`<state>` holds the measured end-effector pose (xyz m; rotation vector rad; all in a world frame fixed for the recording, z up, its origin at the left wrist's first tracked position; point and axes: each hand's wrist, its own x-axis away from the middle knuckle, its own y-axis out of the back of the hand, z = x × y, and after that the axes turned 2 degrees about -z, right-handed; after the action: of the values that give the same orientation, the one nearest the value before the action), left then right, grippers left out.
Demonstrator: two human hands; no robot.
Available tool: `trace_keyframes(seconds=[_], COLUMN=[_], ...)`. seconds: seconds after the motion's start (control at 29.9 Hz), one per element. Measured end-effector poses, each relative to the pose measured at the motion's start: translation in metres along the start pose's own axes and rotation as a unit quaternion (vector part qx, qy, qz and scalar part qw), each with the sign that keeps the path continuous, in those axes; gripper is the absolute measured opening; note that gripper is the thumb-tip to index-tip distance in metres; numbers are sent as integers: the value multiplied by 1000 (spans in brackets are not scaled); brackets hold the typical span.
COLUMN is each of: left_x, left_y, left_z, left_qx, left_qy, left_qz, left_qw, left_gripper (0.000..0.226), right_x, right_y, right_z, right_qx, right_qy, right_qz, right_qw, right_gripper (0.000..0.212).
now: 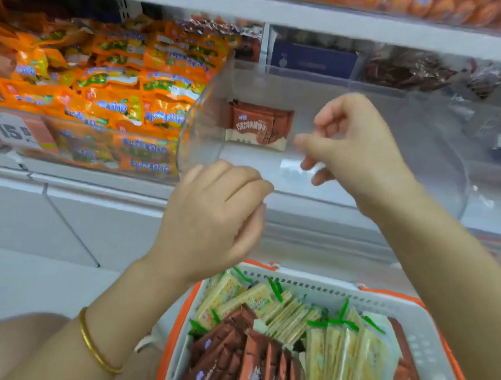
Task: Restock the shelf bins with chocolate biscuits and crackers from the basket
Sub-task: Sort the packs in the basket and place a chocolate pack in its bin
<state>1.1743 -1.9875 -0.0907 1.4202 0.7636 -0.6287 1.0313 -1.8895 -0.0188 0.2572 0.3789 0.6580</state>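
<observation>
A clear plastic shelf bin (205, 142) stands in the middle of the shelf with a few brown chocolate biscuit packets (258, 126) at its back left. My right hand (354, 150) hovers over the bin, just right of those packets, fingers loosely curled and holding nothing. My left hand (216, 214) is at the bin's front edge with its fingers curled into a loose fist, nothing visible in it. Below, a white and orange basket (385, 301) holds several brown chocolate biscuit packets (227, 359) on its left and pale cracker packets (335, 345) in the middle and right.
A bin full of orange snack packets (115, 91) sits to the left, with a price tag (13, 130) on its front. Another clear bin (492, 145) is to the right. A shelf board (260, 10) runs above, and darker goods lie behind.
</observation>
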Motion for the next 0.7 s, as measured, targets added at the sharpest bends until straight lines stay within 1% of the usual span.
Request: trace_keyframes(seconds=[0.03,0.07,0.13,0.17,0.23,0.3,0.33,0.4,0.5,0.6,0.7], left_x=[11,22,47,59,78,91,96,104,105,104,102], left_y=[1,-1,-6,-10,-21,-29,-32,-37,-40,-44,-46], left_z=[-9,-16,-30,-35,-44,-54,-57,-58,-59,-58,-60], left_qx=[8,18,43,51,53,56,49,48,61,69,87], left_qy=[3,9,37,55,73,87,95,99,109,121,138], left_qz=[19,48,150,207,296,368,391,395,385,389,399], left_qw=[1000,999,987,975,951,924,914,912,914,911,902], left_gripper=[20,19,23,28,37,46,45,33,28,27,26], right_x=[28,51,87,98,115,128,134,144,154,155,149], right_y=[9,13,12,8,-3,-7,-8,-10,-14,-18,-12], right_z=[-1,-8,-43,-66,-118,-167,-185,-208,-224,-232,-232], right_qx=[-12,-7,47,90,193,292,321,318,293,307,253], right_qy=[13,9,-38,-68,-117,-101,-86,-81,-103,-106,-163], right_qz=[34,73,157,199,289,361,383,408,408,415,424], right_qw=[999,997,986,973,930,880,862,852,858,850,854], right_gripper=[29,28,22,18,16,25,31,39,41,35,26])
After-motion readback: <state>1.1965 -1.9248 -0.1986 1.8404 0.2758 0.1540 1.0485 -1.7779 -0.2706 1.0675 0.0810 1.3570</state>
